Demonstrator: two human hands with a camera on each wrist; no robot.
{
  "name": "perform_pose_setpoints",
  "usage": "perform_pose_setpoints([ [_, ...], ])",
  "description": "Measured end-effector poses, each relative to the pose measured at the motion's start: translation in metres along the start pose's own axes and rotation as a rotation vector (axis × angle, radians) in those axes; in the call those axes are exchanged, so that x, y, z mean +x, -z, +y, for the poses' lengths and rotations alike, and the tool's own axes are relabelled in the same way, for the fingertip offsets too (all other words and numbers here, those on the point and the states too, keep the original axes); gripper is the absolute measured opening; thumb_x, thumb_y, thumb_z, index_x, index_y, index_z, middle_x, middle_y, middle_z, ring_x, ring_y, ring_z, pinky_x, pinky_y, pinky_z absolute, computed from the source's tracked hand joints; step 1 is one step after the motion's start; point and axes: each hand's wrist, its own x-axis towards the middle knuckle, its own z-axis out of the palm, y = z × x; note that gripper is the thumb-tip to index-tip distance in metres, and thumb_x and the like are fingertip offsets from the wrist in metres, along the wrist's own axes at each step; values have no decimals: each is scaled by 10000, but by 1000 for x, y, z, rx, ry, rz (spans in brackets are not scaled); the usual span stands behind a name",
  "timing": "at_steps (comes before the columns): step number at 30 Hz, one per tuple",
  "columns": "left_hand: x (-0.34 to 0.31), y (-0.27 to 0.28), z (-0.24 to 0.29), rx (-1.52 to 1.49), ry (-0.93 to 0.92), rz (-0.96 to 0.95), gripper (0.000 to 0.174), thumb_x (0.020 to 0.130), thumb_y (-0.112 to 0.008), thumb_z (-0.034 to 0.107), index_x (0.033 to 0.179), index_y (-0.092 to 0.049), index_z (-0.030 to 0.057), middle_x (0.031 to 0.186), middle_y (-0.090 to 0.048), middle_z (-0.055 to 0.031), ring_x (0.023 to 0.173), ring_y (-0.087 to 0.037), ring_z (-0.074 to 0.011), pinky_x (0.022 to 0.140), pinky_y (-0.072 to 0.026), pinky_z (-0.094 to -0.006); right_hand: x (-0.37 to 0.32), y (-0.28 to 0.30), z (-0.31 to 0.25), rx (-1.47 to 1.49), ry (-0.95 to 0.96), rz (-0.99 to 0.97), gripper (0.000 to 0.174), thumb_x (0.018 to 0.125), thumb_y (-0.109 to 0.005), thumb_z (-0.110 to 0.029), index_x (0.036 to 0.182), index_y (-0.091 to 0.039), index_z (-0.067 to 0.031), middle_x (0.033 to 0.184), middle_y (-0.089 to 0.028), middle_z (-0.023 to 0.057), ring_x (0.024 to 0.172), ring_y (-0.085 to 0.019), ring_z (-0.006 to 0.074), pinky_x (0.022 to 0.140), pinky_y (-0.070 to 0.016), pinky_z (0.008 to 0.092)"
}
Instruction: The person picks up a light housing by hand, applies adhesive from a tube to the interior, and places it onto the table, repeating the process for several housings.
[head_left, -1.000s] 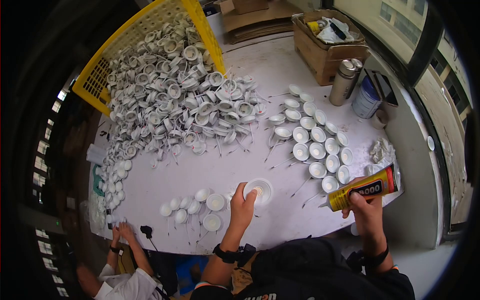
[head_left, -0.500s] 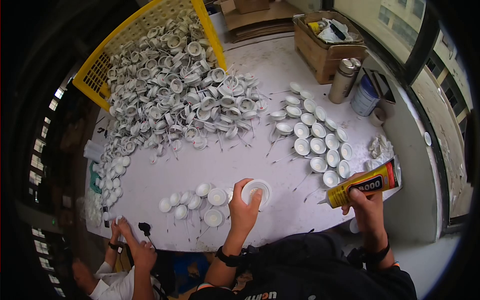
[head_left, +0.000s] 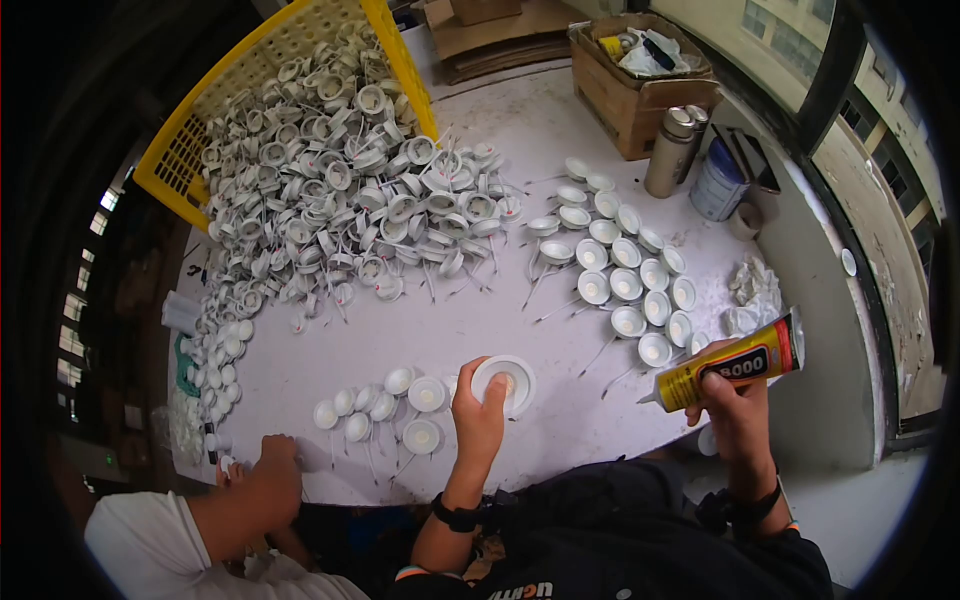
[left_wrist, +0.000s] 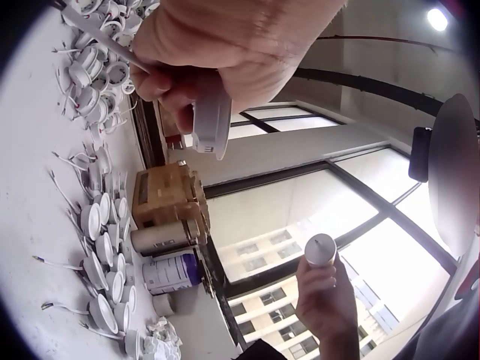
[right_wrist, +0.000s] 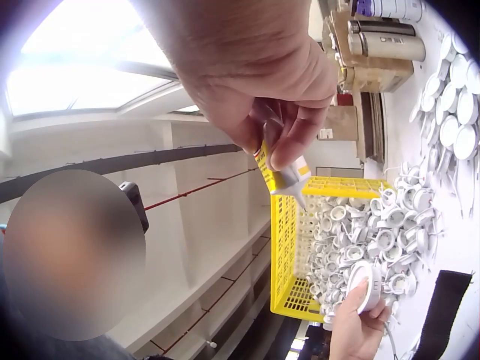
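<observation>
White and round, a fitting [head_left: 524,371] sits in the left hand [head_left: 477,418], above the table [head_left: 400,340]. The fingers are clamped on its outer side and the thumb lies across the inside of the dish. The right hand [head_left: 738,412] is clamped round a yellow tube [head_left: 725,373] with a dark label and a black-and-red band, its thumb along the near side. The tube's pale nozzle [head_left: 649,399] points left, toward the fitting but well apart from it.

Just beside the left hand, a small group of like fittings [head_left: 383,405] lies on the table, thin wires trailing from them. Beyond the tube, a larger group [head_left: 626,283] stands in loose rows, dishes facing up. A big heap [head_left: 350,205] of white rings and wires reaches from a yellow crate [head_left: 408,75] onto the table.

At the far right are a carton [head_left: 645,115], metal flasks [head_left: 668,158], a blue-and-white tub [head_left: 716,187] and a roll [head_left: 745,221] beside it. Crumpled paper [head_left: 754,292] lies near the tube. At the lower left, a second person in a white sleeve [head_left: 150,545] leans an arm over the table edge.
</observation>
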Motion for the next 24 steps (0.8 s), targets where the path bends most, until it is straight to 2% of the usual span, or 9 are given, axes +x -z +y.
perform_pose_setpoints([
  [4,-2,-2,-1,-4,21,-52,238,819,-466,183,943,-498,-17,851,-566,-97,802,-537,-170,724,-417,-270,3,2,0,5,11,-17,269,714,-607,-134,898,-482,16,776,-525,97,504,-544,145,408,-464,235],
  [6,-5,3,0,-337,309,-159,339,869,-357,281,1014,-483,2,926,-554,-110,854,-525,-178,731,-417,-278,3,1,-2,24,2,-20,275,711,-610,-129,900,-475,18,775,-524,101,505,-544,146,408,-465,237],
  [7,-5,3,3,-345,309,-165,339,869,-357,281,1014,-483,2,926,-554,-110,854,-525,-178,731,-417,-278,3,2,-2,16,7,-16,275,711,-610,-129,900,-475,18,775,-524,101,505,-544,146,408,-465,237],
  [9,-6,4,16,-861,479,-196,422,889,-259,345,1090,-443,22,1029,-516,-137,867,-507,-179,683,-415,-292,5,3,-3,30,34,-54,269,712,-606,-117,900,-471,20,777,-526,105,505,-543,147,406,-463,238],
  [11,-9,8,26,-928,522,-251,433,891,-236,345,1148,-393,33,1100,-473,-162,856,-498,-184,622,-397,-303,5,0,-9,29,45,-56,254,716,-599,-106,893,-471,24,776,-527,110,511,-544,152,410,-464,238],
  [14,-17,6,19,-1316,673,-560,435,890,-203,342,1166,-370,50,1056,-494,-168,730,-497,-196,564,-374,-299,6,-4,-14,90,92,-112,246,717,-593,-75,898,-465,31,820,-543,145,533,-551,167,435,-473,242],
  [17,-27,-10,26,-1082,770,-655,506,870,-221,404,1247,-282,72,1146,-420,-222,558,-400,-161,515,-326,-274,6,-12,-20,83,84,-142,246,718,-596,-63,897,-458,33,861,-550,171,545,-556,175,450,-480,248],
  [21,-35,-19,33,-1233,723,-823,439,890,-228,351,1186,-334,45,988,-505,-161,702,-516,-225,562,-412,-312,5,-19,-23,-20,122,-215,267,721,-590,-22,932,-432,22,925,-542,191,634,-576,175,510,-500,245],
  [24,-38,-18,50,-1213,735,-894,444,885,-262,348,1221,-268,58,1045,-471,-173,778,-537,-268,614,-442,-331,4,-25,-26,-61,153,-244,292,706,-582,39,948,-422,17,948,-537,192,683,-579,169,542,-504,241],
])
